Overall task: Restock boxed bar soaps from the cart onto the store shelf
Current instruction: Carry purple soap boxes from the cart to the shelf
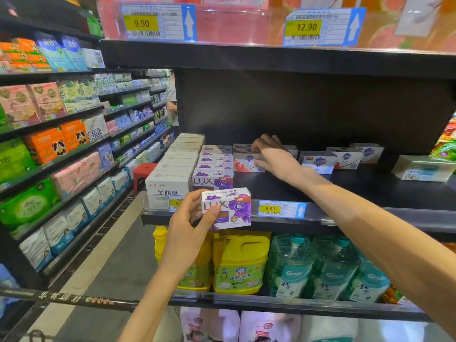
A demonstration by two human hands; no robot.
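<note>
Nearest the camera, a dark cart handle [66, 297] crossed the lower left corner. Just beyond it the left hand [187, 218] grasped a purple LUX soap box [228, 208], thumb on the box's front face and fingers curled behind its left end; the box was held upright in front of the shelf edge [345, 215], off the shelf. A 9.90 price tag [281, 209] sat on that edge just right of the box.

On the shelf, behind the held box, a row of purple LUX boxes [214, 166] ran toward the back, with a row of white soap boxes [177, 166] touching it on the left. The right hand [274, 156] reached further in, fingers curled over a white-and-red Safeguard box [246, 162] beside the LUX row; whether it was actually gripping or only touching could not be told. More Safeguard boxes [343, 157] stood to the right, spaced apart.

Below: yellow detergent jugs [239, 262] and green Gaile bottles [328, 267].
</note>
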